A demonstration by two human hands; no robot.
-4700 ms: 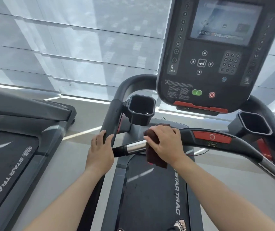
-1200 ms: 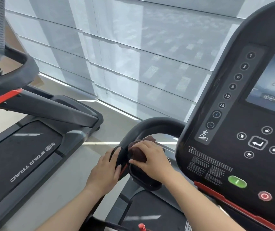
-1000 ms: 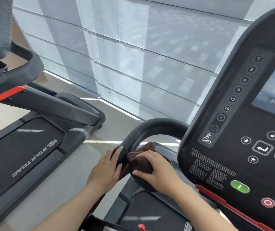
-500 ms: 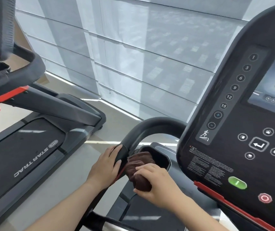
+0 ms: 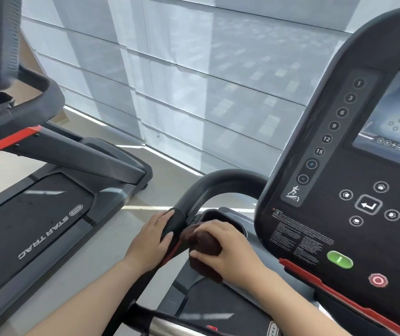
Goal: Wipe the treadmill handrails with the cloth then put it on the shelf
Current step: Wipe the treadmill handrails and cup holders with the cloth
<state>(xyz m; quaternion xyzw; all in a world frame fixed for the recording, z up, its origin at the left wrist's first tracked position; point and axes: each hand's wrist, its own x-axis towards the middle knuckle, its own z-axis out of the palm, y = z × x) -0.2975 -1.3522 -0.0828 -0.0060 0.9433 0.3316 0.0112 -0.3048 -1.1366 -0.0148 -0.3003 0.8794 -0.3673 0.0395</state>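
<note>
Gym floor runs pale grey under two Star Trac treadmills by a shaded window. Nearest, the right hand [image 5: 228,248] clutches a dark brown cloth [image 5: 203,251] against the curved black handrail [image 5: 208,185], just right of it. Left of the cloth, the left hand [image 5: 151,241] grips that handrail. Beyond sits the cup holder [image 5: 220,215], then the console [image 5: 339,166].

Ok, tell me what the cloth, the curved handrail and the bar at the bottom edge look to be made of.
Cloth: soft fabric, likely terry or microfibre; dark brown, matte, bunched in folds under the right hand.
Curved handrail: probably moulded plastic or rubber coating; black with a soft satin sheen. The left hand grips it.
Bar: looks like bare polished metal; silver and reflective.
</note>
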